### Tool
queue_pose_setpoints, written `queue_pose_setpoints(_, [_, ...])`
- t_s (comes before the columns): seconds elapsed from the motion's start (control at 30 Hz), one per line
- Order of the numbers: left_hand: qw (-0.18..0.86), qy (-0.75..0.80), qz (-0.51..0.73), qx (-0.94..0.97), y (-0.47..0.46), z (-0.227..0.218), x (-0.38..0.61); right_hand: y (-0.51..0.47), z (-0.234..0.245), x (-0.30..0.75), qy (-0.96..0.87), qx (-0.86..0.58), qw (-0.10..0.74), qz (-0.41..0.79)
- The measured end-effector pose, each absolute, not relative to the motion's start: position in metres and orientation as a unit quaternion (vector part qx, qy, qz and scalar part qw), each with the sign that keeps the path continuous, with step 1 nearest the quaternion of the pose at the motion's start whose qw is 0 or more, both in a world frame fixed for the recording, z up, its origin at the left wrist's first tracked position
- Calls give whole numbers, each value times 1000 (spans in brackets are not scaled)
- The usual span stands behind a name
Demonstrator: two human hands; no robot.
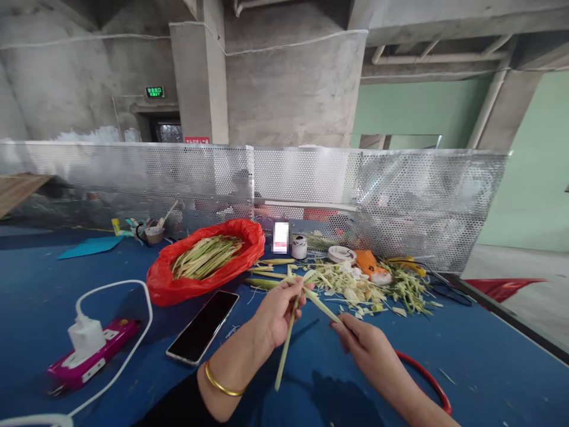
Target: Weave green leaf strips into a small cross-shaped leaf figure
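Observation:
My left hand (284, 305) pinches several pale green plant strips (287, 350) where they cross, above the blue table. One strip hangs down below the fingers, and short ends stick up over them. From the crossing another strip (322, 306) slants down to the right, and my right hand (358, 338) has its fingers closed on that end. A red plastic bag (155, 279) lies open to the left, filled with long dried strips (207, 255). Behind my hands is a heap of plant scraps (351, 281) with longer stalks (267, 283) beside it.
A phone (203, 326) and a purple power strip (95, 353) with a white charger and cable lie left on the blue table (178, 391). A tape roll (342, 254), a small can (299, 247) and an orange packet (368, 264) stand before a perforated metal screen (306, 172). A red tube (427, 376) curves at right.

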State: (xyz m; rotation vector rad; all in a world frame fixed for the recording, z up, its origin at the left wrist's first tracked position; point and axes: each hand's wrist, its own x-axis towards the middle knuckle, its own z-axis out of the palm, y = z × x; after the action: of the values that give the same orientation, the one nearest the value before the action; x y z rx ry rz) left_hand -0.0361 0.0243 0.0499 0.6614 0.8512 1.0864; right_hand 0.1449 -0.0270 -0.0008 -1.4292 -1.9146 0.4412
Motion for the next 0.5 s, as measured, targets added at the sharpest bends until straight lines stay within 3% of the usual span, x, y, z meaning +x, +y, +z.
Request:
queue_pose_setpoints(0.27, [722,391,490,294,29,43,-37,-32,-11,135,-740,-565,354,93])
queue_pose_setpoints(0.5, [707,390,491,326,30,43,-36,-37,-5,136,-723,-580,361,104])
